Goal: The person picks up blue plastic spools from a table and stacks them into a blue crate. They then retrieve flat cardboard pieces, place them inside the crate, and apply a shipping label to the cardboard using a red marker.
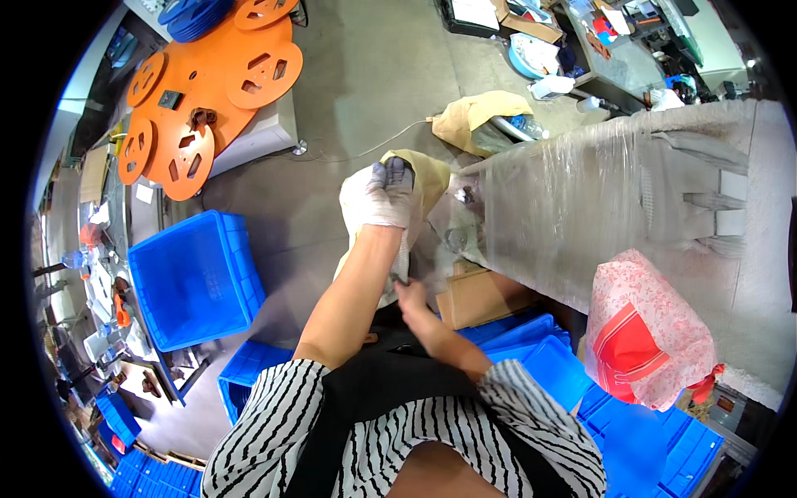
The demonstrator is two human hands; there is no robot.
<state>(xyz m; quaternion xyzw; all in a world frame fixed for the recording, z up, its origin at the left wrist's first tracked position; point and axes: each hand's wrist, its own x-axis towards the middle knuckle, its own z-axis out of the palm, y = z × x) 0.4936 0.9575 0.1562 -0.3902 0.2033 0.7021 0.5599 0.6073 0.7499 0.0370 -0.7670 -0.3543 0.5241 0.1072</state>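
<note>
My left hand (383, 196), in a white glove with grey fingertips, reaches forward with its fingers curled closed on the rim of a pale yellow woven sack (428, 184). The sack hangs open below and beside the hand. Closer to my body, my right hand (413, 304) is bare and slightly blurred. Its fingers are drawn together at a thin greyish piece (401, 264) beneath my left forearm; what that piece is, I cannot make out.
A blue crate (198, 280) stands at left, below an orange table (195, 79) with orange discs. At right is a film-wrapped bench (564, 212) bearing a pink patterned bag (643, 332). A flattened cardboard box (481, 299), blue bins (548, 365) and another yellow sack (473, 116) are nearby.
</note>
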